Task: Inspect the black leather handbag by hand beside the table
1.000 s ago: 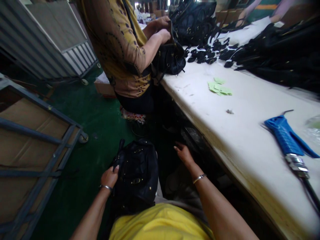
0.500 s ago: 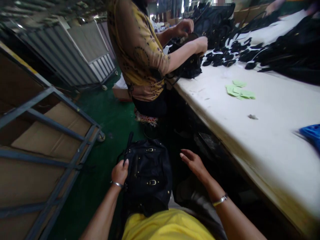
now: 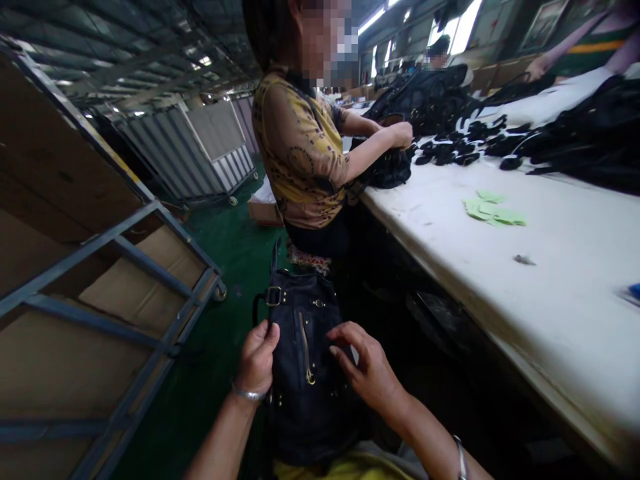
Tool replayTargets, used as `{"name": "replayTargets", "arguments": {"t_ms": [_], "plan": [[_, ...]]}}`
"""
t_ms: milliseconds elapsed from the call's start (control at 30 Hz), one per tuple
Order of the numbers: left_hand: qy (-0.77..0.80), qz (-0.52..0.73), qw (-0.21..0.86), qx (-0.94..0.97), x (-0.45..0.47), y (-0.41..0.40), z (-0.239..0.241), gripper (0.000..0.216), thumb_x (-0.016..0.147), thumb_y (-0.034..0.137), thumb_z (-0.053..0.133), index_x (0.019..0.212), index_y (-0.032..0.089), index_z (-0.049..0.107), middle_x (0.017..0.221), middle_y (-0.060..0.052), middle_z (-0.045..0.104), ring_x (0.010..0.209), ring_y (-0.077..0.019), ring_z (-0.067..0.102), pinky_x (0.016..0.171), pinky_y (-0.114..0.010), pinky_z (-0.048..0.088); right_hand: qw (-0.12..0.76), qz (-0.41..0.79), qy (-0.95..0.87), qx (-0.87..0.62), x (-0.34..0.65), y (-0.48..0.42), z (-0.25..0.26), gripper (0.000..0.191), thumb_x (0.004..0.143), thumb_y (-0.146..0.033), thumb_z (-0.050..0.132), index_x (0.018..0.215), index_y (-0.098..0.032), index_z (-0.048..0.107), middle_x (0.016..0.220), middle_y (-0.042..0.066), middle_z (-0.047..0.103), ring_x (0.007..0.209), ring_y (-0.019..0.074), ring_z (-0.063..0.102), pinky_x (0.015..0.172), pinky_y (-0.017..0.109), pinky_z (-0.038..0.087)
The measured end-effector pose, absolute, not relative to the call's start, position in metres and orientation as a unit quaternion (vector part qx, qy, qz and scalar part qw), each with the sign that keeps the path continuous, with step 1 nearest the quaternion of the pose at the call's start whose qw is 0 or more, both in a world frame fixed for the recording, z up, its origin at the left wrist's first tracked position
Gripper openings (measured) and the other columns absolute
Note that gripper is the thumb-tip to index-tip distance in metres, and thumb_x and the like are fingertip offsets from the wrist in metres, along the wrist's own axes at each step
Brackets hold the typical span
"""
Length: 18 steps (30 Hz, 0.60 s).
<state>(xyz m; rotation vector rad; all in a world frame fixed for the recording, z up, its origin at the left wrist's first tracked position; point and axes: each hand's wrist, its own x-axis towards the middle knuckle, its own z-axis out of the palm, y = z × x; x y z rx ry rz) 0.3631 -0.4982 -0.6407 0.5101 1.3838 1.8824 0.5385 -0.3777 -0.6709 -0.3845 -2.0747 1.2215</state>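
Note:
A black bag [image 3: 305,373] with gold buckles and a zip stands upright on my lap, low in the middle of the view. My left hand [image 3: 257,360] grips its left side. My right hand [image 3: 367,367] presses on its right front, fingers curled against the fabric. A strap rises from the top of the bag. A silver bangle shows on each wrist.
A long white table [image 3: 500,267] runs along the right, with green paper slips [image 3: 493,212] and piles of black bags [image 3: 575,140] at its far end. A person in a yellow patterned top [image 3: 305,160] handles another bag there. A metal cart with cardboard [image 3: 100,300] stands left.
My right hand moved from below the table edge onto the bag. The bag was raised and turned upright. The view lifted, and the blue tool on the table left the view.

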Motion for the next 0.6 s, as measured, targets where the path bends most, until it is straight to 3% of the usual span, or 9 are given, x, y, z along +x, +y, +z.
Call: {"name": "replayTargets", "arguments": {"t_ms": [200,400,500,600], "plan": [[0.564,0.637,0.374,0.370,0.371,-0.508,-0.610,0.036,0.094,0.041,0.055,0.120,0.018,0.063,0.115,-0.009,0.068,0.112,-0.0243,0.061,0.094,-0.034,0.046,0.367,0.498,-0.782,-0.080,0.522,-0.396,-0.607,0.011,0.090,-0.012,0.063,0.096,-0.021,0.062,0.090,0.002,0.061,0.087,0.0173,0.058,0.077,0.029,0.046],[0.587,0.591,0.372,0.410,0.380,-0.502,-0.608,0.040,0.094,0.045,0.054,0.117,0.015,0.063,0.112,-0.012,0.069,0.102,-0.0263,0.065,0.086,-0.035,0.044,0.350,0.455,-0.814,-0.085,0.527,-0.395,-0.612,0.016,0.091,-0.008,0.060,0.081,-0.020,0.057,0.082,0.000,0.057,0.079,0.0158,0.055,0.071,0.028,0.038],[0.585,0.594,0.385,0.396,0.385,-0.499,-0.612,0.039,0.093,0.045,0.055,0.115,0.014,0.063,0.108,-0.012,0.071,0.101,-0.0256,0.065,0.087,-0.035,0.044,0.327,0.398,-0.850,-0.113,0.529,-0.396,-0.617,0.017,0.090,-0.006,0.054,0.081,-0.019,0.051,0.082,0.001,0.054,0.079,0.0178,0.051,0.073,0.031,0.033],[0.584,0.598,0.388,0.389,0.386,-0.497,-0.615,0.038,0.094,0.045,0.055,0.113,0.014,0.063,0.111,-0.012,0.070,0.104,-0.0249,0.064,0.090,-0.035,0.043,0.323,0.422,-0.836,-0.138,0.528,-0.395,-0.620,0.018,0.089,-0.005,0.052,0.079,-0.019,0.046,0.080,0.001,0.051,0.078,0.0181,0.048,0.074,0.033,0.031]]}}
